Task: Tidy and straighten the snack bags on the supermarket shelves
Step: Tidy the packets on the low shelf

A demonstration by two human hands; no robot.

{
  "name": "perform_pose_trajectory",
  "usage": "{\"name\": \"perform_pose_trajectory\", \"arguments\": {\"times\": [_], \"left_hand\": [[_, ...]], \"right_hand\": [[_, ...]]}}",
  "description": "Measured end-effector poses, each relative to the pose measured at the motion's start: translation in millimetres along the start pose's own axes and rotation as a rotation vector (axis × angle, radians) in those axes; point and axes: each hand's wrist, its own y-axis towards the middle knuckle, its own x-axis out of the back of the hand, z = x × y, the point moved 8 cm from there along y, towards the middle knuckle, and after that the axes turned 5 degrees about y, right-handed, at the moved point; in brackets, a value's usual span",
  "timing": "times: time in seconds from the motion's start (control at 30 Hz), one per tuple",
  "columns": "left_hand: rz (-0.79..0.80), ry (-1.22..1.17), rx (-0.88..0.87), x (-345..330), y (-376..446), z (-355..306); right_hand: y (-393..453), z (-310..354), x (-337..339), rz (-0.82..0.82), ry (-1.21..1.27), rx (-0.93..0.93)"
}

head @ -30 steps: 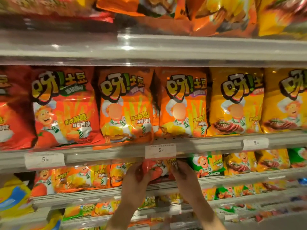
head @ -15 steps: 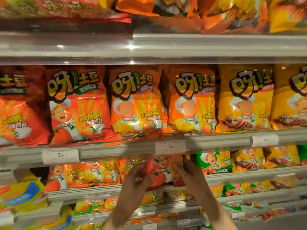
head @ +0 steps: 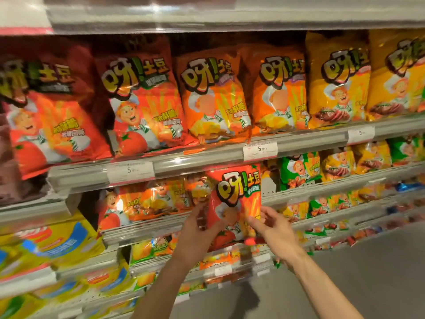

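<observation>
**shelfnerd:** Head view, quick q: how's that red snack bag (head: 234, 199) expected to handle, and where should it be gripped?

**aisle9:** Prob very light and puffy, mostly air, judging by the look. Foil-type film, so slippery and crinkly, and the contents are likely crushed easily if squeezed in the middle. Best taken by the side edges or the crimped seams imo, not the belly.

**shelfnerd:** And where's it sitting rel. to the hands rn?

**aisle9:** It's held upright between both, in front of the lower shelf (head: 322, 187), just under the price tag (head: 260, 151). The left hand (head: 195, 233) is wrapped on the bag's lower left edge, thumb on the front, fingers seemingly curled behind, so the bag rises above and to the right of that hand. The right hand (head: 271, 226) is at the bottom right corner, fingers loosely spread, tips touching or nearly touching the bag; whether anything is actually pinched there can't be told, too blurry. So the bag is up and left of the right hand. Orange bags (head: 147, 201) are stacked just left of the left hand, green bags (head: 296, 173) up and right of the right one.
</observation>
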Motion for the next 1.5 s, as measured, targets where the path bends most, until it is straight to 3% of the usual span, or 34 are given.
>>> {"name": "perform_pose_trajectory", "arguments": {"times": [0.3, 0.43, 0.57, 0.7, 0.8, 0.83, 1.03, 1.3, 1.5], "left_hand": [[-0.107, -0.057, 0.035, 87.0, -51.1, 39.1], [-0.221, -0.07, 0.055, 130.5, -61.3, 55.5], [-0.329, -0.062, 0.043, 167.5, -69.4, 65.5], [-0.447, -0.077, 0.051, 199.3, -78.5, 67.5], [-0.472, -0.095, 0.066, 211.1, -80.2, 68.5], [-0.483, -0.094, 0.064, 214.3, -80.7, 67.7], [-0.506, -0.107, 0.028, 218.9, -82.2, 60.1], [-0.491, -0.109, 0.007, 217.3, -80.1, 55.8], [-0.493, -0.12, 0.01, 214.1, -76.0, 51.4]], "right_hand": [[-28.0, -9.1, -105.5, 0.184, 0.066, -0.052], [-25.8, -0.2, -156.5, 0.263, 0.188, -0.074], [-17.2, 8.1, -187.1, 0.316, 0.136, -0.044], [4.4, 21.1, -181.9, 0.188, 0.198, -0.062], [24.6, 37.8, -177.6, 0.104, -0.355, 0.152], [31.1, 37.9, -180.1, 0.119, -0.434, 0.172], [61.4, 31.1, -190.1, 0.063, -0.588, 0.073], [64.8, 20.7, -185.9, 0.014, -0.428, -0.017], [68.3, 36.4, -184.0, -0.032, -0.264, 0.082]]}}
